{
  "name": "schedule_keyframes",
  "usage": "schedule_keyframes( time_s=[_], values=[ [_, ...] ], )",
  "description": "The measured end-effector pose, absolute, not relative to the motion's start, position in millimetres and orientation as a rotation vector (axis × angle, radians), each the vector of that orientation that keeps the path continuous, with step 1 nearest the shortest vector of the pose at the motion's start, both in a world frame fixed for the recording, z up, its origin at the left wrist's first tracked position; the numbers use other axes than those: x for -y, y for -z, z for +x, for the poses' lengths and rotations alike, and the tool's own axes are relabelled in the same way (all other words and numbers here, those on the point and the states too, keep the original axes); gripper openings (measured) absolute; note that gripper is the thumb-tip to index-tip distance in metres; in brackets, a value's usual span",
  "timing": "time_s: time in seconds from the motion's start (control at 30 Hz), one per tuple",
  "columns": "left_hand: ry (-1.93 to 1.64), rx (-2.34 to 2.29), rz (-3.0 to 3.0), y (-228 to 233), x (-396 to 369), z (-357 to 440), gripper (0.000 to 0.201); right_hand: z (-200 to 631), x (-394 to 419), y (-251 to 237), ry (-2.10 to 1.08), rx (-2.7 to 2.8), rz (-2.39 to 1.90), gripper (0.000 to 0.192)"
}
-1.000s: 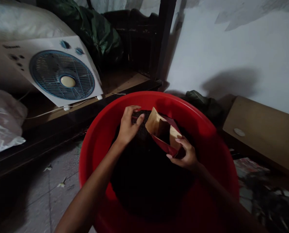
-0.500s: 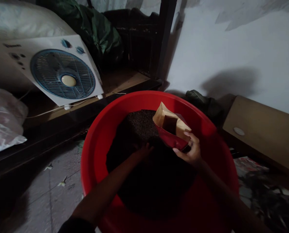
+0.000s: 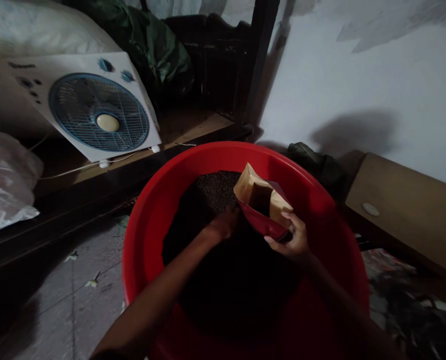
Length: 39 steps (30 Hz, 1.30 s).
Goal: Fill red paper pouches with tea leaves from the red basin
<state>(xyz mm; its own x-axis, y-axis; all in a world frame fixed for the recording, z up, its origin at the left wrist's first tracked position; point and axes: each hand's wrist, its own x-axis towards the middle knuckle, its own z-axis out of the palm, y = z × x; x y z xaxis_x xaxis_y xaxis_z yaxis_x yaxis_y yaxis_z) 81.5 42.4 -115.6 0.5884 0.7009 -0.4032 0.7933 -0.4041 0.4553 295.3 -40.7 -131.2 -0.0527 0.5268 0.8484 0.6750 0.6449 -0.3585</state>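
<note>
A big red basin [image 3: 151, 210] holds a heap of dark loose grains [image 3: 215, 192]. My right hand [image 3: 292, 237] grips an open pouch [image 3: 262, 207], red outside and tan inside, tilted with its mouth up over the heap. My left hand [image 3: 223, 225] is sunk into the dark grains just left of the pouch, fingers curled down; it is dim and I cannot see what it encloses.
A white box fan [image 3: 91, 107] with a blue grille leans on a low wooden ledge [image 3: 185, 127] at the left. A plastic bag [image 3: 5, 182] lies far left. A wooden box [image 3: 406, 210] stands right of the basin, against a white wall.
My left hand left the far top of the heap, dropped into the grains, and now sits closer to the pouch. The pouch rose a little and stays in my right hand.
</note>
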Motion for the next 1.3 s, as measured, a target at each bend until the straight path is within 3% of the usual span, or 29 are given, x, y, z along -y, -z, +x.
schedule_keyframes(
  time_s=[0.07, 0.13, 0.23, 0.3, 0.37, 0.53, 0.63, 0.73, 0.87, 0.93, 1.03, 1.1, 1.2, 1.3],
  values=[
    [0.053, -1.425, 2.18, 86.0, -53.8, 68.1, 0.05, 294.1, 39.8, 129.9, 0.138, 1.718, -0.969, 0.071],
    [-0.397, -1.621, 2.141, 55.9, -59.1, 54.2, 0.034, 292.2, 38.6, 124.8, 0.113, 1.764, -0.95, 0.073],
    [-0.894, -1.458, 2.18, 15.8, -57.1, 43.5, 0.021, 289.6, 37.6, 115.1, 0.098, 1.845, -0.958, 0.075],
    [-1.028, -1.293, 2.257, -3.9, -52.9, 46.2, 0.017, 288.2, 38.0, 111.8, 0.101, 1.876, -0.974, 0.074],
    [-0.923, -1.14, 2.401, -15.8, -49.9, 55.2, 0.014, 286.8, 39.2, 112.2, 0.091, 1.889, -0.989, 0.074],
    [-0.643, -0.92, 2.568, -17.2, -49.8, 80.4, 0.034, 283.8, 41.3, 116.5, 0.038, 1.879, -0.973, 0.077],
    [-0.767, -0.756, 2.458, -13.5, -47.7, 79.3, 0.037, 284.7, 39.9, 114.1, 0.035, 1.858, -0.956, 0.078],
    [-0.953, -0.732, 2.282, -5.4, -48.0, 62.6, 0.026, 288.0, 38.8, 112.1, 0.054, 1.843, -0.976, 0.076],
    [-1.238, -1.219, 2.039, 34.7, -64.7, 33.8, 0.019, 293.6, 39.1, 116.8, 0.109, 1.787, -1.0, 0.074],
    [-0.848, -1.43, 2.102, 66.4, -74.7, 24.0, 0.028, 295.8, 39.4, 120.0, 0.113, 1.772, -1.003, 0.076],
    [-0.078, -1.537, 2.291, 113.1, -81.7, 15.0, 0.074, 296.9, 39.6, 120.2, 0.091, 1.774, -1.016, 0.079],
    [0.224, -1.591, 2.272, 137.5, -81.3, 10.6, 0.094, 296.1, 39.6, 116.5, 0.097, 1.785, -1.017, 0.079],
    [0.347, -1.629, 2.274, 162.9, -77.8, 5.2, 0.095, 293.8, 39.2, 108.6, 0.102, 1.819, -1.038, 0.075],
    [0.344, -1.617, 2.295, 178.6, -72.2, 4.2, 0.074, 291.7, 38.7, 105.4, 0.081, 1.824, -1.076, 0.069]
  ],
)
